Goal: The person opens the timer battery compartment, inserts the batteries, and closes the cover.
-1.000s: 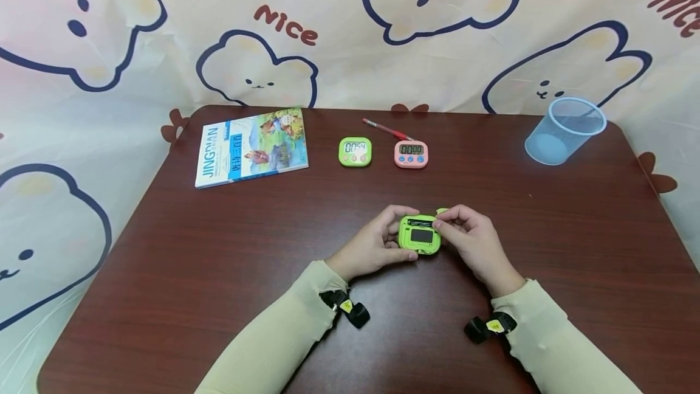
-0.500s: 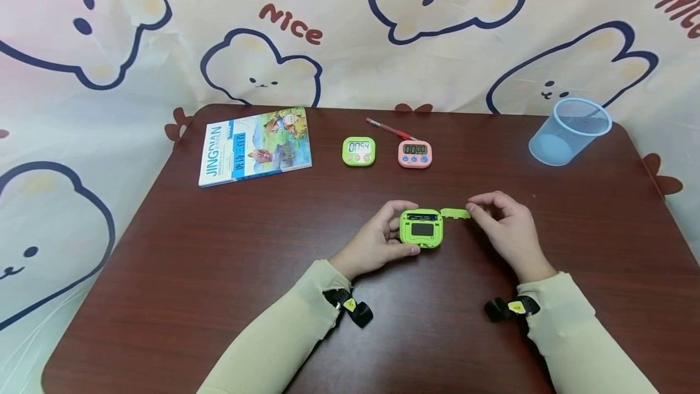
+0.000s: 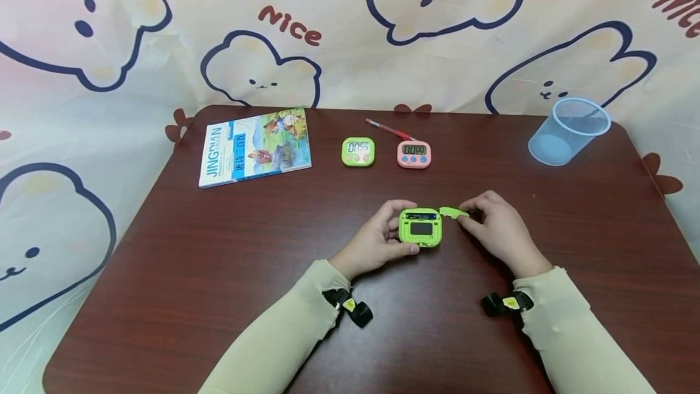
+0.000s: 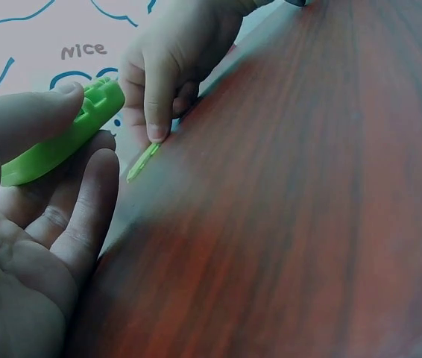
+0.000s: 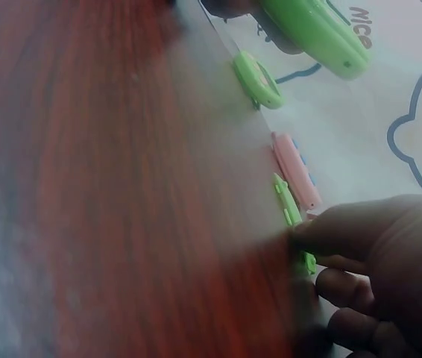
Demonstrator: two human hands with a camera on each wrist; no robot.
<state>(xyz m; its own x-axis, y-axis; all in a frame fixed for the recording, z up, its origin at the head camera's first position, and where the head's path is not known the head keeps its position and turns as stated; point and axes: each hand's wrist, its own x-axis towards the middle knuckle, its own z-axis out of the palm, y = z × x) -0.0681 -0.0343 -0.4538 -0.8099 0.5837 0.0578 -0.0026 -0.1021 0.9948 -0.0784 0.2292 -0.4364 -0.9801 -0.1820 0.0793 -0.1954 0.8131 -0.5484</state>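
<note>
My left hand [image 3: 374, 239] grips a green digital timer [image 3: 420, 237] by its top and bottom edges, back side toward the head camera. The battery slot [image 3: 420, 216] in its back is uncovered, with a dark battery [image 3: 418, 216] inside. To its right, my right hand [image 3: 500, 230] pinches a thin green battery cover [image 3: 451, 212] between thumb and fingers. The cover's left end is close to the timer's top right corner; whether they touch I cannot tell. In the right wrist view, small tabs show along the cover [image 5: 288, 198]. The left wrist view shows the timer [image 4: 69, 142] edge-on.
Behind the hands stand another green timer [image 3: 358, 152] and a pink timer [image 3: 414, 155], with a red pen [image 3: 389, 129] behind the pink one. A book [image 3: 254, 148] lies at the back left. A blue see-through cup [image 3: 569, 132] is at the back right of the brown table [image 3: 246, 248].
My right hand has moved right with the cover, away from the timer's back, then slightly left, and the cover has tilted. The left hand has stayed nearly still.
</note>
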